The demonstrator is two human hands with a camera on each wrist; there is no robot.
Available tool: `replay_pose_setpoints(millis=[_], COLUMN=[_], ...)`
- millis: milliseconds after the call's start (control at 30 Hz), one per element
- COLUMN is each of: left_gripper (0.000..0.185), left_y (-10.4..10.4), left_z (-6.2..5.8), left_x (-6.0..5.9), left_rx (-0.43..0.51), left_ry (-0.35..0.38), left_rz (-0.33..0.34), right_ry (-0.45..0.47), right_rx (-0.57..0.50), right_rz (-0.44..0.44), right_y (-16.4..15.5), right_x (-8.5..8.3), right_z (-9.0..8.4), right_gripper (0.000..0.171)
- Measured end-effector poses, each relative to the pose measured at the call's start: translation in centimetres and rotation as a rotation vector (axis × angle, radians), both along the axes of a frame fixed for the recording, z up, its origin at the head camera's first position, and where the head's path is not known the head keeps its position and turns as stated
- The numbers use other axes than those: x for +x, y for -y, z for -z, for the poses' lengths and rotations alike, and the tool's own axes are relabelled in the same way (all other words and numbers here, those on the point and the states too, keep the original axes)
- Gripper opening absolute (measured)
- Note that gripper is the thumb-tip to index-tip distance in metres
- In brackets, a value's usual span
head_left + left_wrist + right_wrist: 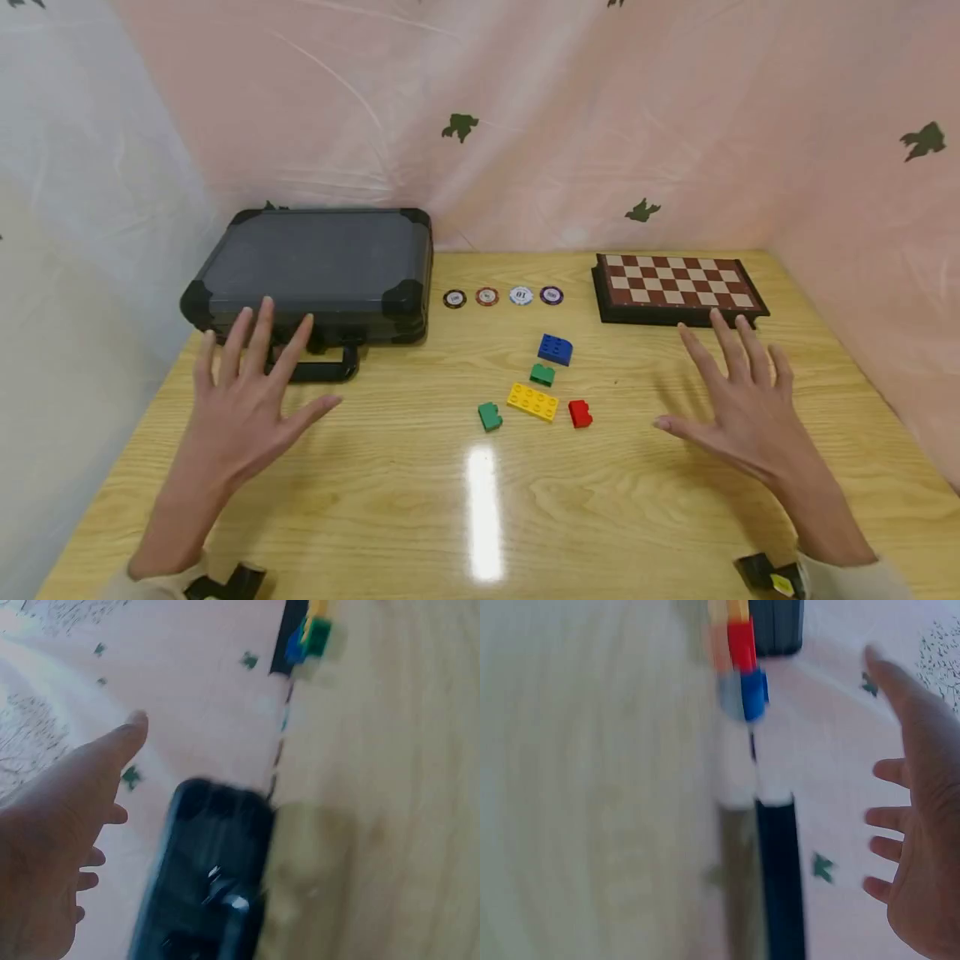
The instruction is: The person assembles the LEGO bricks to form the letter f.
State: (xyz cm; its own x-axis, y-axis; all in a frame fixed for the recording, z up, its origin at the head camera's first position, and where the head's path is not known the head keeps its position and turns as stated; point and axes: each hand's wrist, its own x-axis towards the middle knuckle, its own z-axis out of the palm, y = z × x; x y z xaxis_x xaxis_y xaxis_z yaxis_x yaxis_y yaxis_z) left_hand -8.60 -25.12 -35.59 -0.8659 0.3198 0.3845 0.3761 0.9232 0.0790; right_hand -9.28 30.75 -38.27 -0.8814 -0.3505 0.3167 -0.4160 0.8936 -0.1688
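Above the table (pixel 420 500), left hand (pixel 240 408) near the case (pixel 315 271), right hand (pixel 738 400) by the chessboard (pixel 678 283), both grips open-fingered, empty.

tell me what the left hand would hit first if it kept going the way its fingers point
Most likely the black case: the left hand has spread fingers aimed at the case's front edge, beside the handle. Its height above the table is unclear, so it might pass over the lid.
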Motion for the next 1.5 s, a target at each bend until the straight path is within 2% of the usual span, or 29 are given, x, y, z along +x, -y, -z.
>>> replay_pose_setpoints(millis=[100,267,400,533,767,1200,1500], left_gripper=[0.085,0.071,0.061,0.054,0.052,0.04,0.035], left_y=[-3.0,-9.0,-12.5,-14.5,-16.1,-16.9,-16.9], left_z=[1.7,4.3,5.7,6.6,7.6,8.3,8.3], left_x=[-0.3,-0.4,-0.4,-0.7,-1.0,-1.6,-1.7], left_rx=[0.088,0.277,0.383,0.425,0.505,0.497,0.487], left_ry=[0.06,0.243,0.376,0.437,0.446,0.371,0.369], left_rz=[0.095,0.223,0.246,0.232,0.207,0.217,0.232], right_ry=[0.097,0.275,0.344,0.321,0.262,0.223,0.228], right_rx=[-0.108,-0.292,-0.38,-0.41,-0.426,-0.43,-0.428], right_rz=[-0.08,-0.179,-0.194,-0.203,-0.234,-0.24,-0.231], right_y=[1.6,4.4,5.9,6.5,6.9,7.0,7.2], right_x=[-0.2,-0.5,-0.5,-0.7,-1.2,-1.4,-1.4], right_z=[1.1,3.3,4.5,5.1,5.9,6.4,6.2], right_gripper=[0.096,0.064,0.052,0.046,0.038,0.033,0.029])
